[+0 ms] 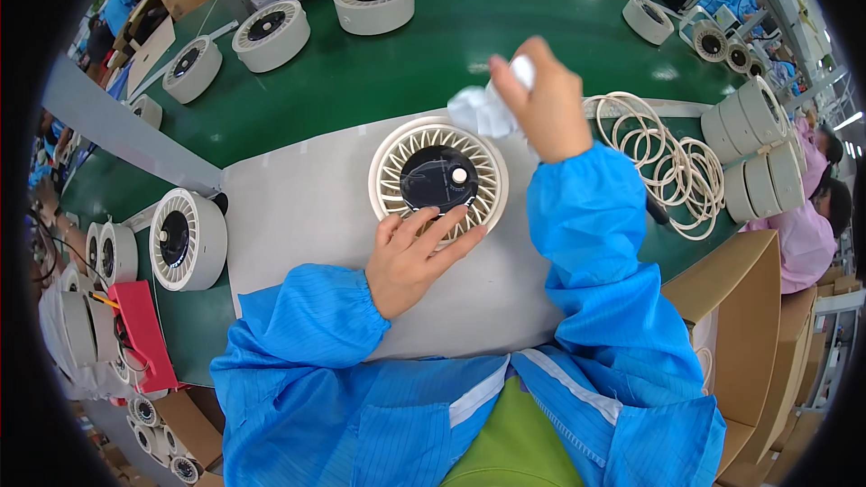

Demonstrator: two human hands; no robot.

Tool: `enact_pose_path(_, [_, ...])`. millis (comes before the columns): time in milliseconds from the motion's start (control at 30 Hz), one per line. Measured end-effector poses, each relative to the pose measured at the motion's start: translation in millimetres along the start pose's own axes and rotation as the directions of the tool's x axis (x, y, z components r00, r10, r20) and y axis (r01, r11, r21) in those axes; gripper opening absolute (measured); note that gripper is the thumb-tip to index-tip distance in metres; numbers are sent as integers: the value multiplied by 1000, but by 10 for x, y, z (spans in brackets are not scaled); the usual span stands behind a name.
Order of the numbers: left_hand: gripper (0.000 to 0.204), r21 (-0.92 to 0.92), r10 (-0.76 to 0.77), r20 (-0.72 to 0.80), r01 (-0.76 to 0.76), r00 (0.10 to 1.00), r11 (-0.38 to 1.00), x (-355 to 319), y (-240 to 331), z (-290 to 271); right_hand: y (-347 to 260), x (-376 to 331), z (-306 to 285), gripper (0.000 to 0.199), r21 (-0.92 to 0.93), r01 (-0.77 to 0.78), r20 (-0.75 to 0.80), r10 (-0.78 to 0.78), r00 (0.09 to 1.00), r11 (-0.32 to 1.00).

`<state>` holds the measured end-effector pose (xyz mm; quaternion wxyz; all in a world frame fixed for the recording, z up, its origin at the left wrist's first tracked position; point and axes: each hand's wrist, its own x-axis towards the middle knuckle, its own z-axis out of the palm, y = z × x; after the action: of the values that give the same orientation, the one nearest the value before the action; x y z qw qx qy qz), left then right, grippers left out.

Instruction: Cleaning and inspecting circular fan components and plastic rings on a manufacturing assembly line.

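A round cream-white unit (383,162) with slanted vanes, a glossy black centre and a small white knob lies face up on the grey mat (302,216). My left hand (406,261) rests on its near edge, fingers spread over the vanes and the lower rim of the black centre. Above the unit's far right side, my right hand (548,104) is closed on a crumpled white cloth (480,112). The cloth hangs toward the unit's upper rim; whether it touches cannot be told.
Coiled cream cable (672,167) lies right of the mat. Similar units stand along the green bench (469,27), one (188,239) on edge at left. Stacked units (749,126) and an open cardboard box (749,334) are at right. A red bin (144,334) and grey post (135,122) stand left.
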<state>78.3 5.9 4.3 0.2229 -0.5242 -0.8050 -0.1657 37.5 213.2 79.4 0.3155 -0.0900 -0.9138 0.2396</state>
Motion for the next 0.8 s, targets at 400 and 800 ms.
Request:
enact_pose_path(400, [56, -23, 45, -56, -46, 997, 999, -67, -93, 95, 52, 200, 386, 33, -109, -13, 107, 24, 994, 994])
enact_pose_path(800, [68, 499, -121, -144, 177, 982, 848, 1316, -1302, 1008, 1567, -129, -189, 25, -480, -479, -99, 497, 862, 735])
